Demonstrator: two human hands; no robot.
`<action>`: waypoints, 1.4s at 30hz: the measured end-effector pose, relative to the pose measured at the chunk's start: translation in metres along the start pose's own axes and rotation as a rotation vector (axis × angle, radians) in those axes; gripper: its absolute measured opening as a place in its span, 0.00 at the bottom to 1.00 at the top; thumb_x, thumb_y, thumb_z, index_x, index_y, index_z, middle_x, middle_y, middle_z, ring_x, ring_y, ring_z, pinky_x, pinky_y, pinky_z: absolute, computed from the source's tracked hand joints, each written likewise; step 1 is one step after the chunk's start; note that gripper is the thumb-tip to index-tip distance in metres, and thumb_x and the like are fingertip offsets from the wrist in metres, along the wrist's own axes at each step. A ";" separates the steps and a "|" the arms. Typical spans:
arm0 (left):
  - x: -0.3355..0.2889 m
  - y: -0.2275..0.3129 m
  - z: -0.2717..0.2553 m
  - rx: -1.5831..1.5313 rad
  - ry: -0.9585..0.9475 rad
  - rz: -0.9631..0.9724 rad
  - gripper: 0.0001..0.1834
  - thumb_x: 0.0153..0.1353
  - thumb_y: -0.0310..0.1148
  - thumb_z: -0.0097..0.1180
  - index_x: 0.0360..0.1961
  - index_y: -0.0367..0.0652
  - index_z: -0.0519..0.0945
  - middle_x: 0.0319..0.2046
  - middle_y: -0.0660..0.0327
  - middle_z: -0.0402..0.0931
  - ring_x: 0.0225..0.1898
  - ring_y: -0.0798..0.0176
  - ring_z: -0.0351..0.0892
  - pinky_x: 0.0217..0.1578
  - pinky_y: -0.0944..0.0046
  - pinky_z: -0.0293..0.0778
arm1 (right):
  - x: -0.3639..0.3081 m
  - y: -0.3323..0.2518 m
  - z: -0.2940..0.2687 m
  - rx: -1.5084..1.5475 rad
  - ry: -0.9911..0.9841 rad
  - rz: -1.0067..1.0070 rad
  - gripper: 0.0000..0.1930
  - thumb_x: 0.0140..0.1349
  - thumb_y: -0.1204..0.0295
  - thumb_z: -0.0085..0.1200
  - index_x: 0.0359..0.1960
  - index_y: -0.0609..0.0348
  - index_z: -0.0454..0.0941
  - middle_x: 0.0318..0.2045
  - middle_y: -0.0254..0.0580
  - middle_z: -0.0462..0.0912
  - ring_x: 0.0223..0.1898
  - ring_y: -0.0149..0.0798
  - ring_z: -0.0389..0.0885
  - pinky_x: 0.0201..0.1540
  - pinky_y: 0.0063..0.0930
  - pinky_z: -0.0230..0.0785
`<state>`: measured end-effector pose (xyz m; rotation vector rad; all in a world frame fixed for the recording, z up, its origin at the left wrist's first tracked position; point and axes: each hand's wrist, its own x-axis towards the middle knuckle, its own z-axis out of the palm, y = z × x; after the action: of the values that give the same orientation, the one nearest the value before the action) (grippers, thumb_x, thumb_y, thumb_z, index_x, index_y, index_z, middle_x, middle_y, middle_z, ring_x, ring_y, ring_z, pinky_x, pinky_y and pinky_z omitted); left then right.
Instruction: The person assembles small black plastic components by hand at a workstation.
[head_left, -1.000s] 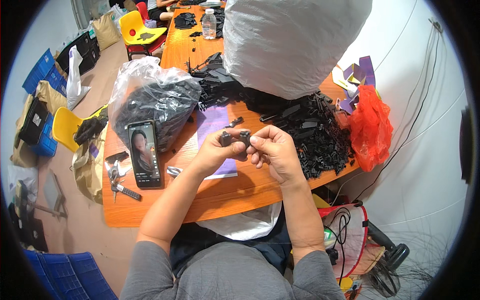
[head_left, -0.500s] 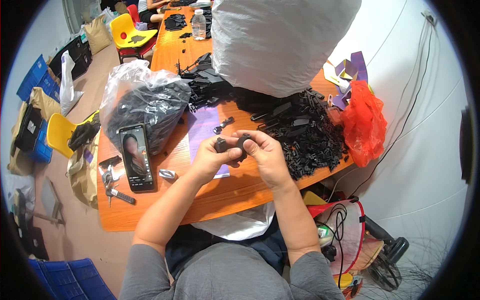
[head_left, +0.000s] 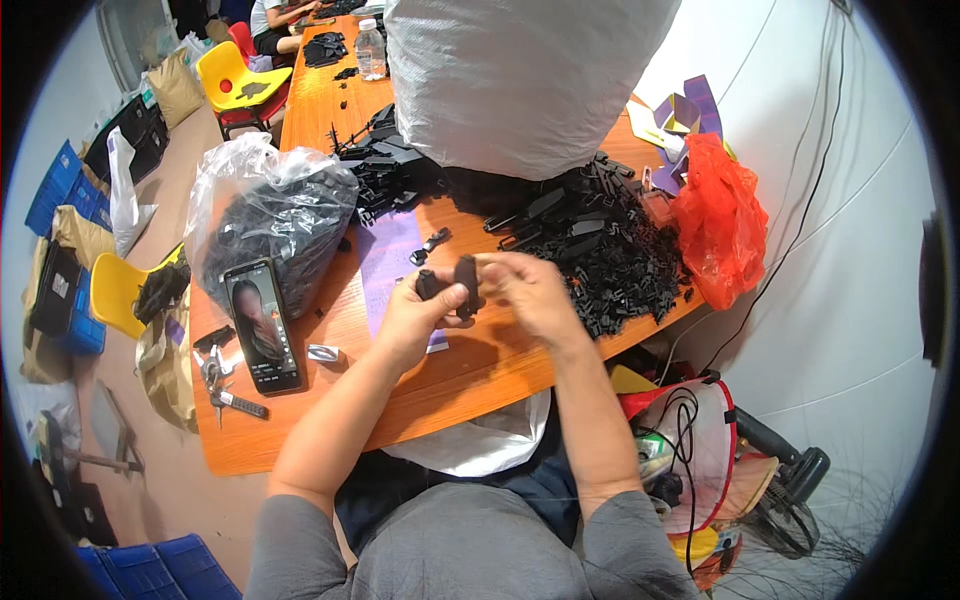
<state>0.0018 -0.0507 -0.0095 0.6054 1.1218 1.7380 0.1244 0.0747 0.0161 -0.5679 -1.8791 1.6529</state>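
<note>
My left hand (head_left: pixel 412 322) is closed around black plastic parts over the table's front. A small black piece (head_left: pixel 428 285) shows at its index finger, and a longer upright black piece (head_left: pixel 466 278) is gripped by the thumb. Whether the two are joined, I cannot tell. My right hand (head_left: pixel 532 298) is just right of the longer piece, its bent fingers blurred by motion; whether they touch it is unclear. Beyond the hands, a few small dark parts (head_left: pixel 434 242) lie near a purple sheet (head_left: pixel 388 268). A big heap of black plastic parts (head_left: pixel 610 270) spreads to the right.
A large white sack (head_left: pixel 520 90) rises over the table's middle. Left stand a clear bag of black parts (head_left: pixel 275 215), a phone (head_left: pixel 262 325), and keys (head_left: pixel 215 380). A red plastic bag (head_left: pixel 718 225) sits right, a bottle (head_left: pixel 370 50) far back. Someone sits at the far end.
My right hand has moved slightly right, its fingers coming away from the close two-handed hold. The longer black piece now stands upright in my left hand. The whole view has shifted a little.
</note>
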 end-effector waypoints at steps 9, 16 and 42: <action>0.010 0.005 -0.014 -0.168 0.059 -0.012 0.10 0.59 0.35 0.56 0.40 0.46 0.74 0.40 0.64 0.77 0.39 0.68 0.76 0.41 0.62 0.74 | -0.003 0.023 -0.015 -1.283 0.116 0.073 0.06 0.53 0.73 0.52 0.29 0.64 0.77 0.31 0.51 0.79 0.33 0.51 0.80 0.35 0.40 0.72; 0.010 0.003 -0.016 -0.171 0.042 -0.011 0.10 0.58 0.35 0.58 0.39 0.45 0.75 0.37 0.65 0.77 0.38 0.69 0.76 0.39 0.65 0.74 | -0.002 0.039 -0.007 -1.279 0.235 -0.097 0.08 0.51 0.76 0.52 0.34 0.63 0.76 0.30 0.47 0.78 0.35 0.50 0.78 0.38 0.39 0.71; 0.005 -0.002 -0.007 -0.262 -0.015 0.131 0.10 0.52 0.24 0.61 0.35 0.42 0.73 0.36 0.61 0.77 0.37 0.66 0.78 0.39 0.63 0.78 | -0.023 -0.030 0.031 -0.288 0.170 -0.208 0.04 0.56 0.79 0.53 0.32 0.66 0.78 0.28 0.39 0.81 0.28 0.27 0.77 0.31 0.21 0.68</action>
<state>-0.0050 -0.0493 -0.0147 0.5376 0.8404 1.9508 0.1226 0.0320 0.0397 -0.5860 -1.9870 1.1744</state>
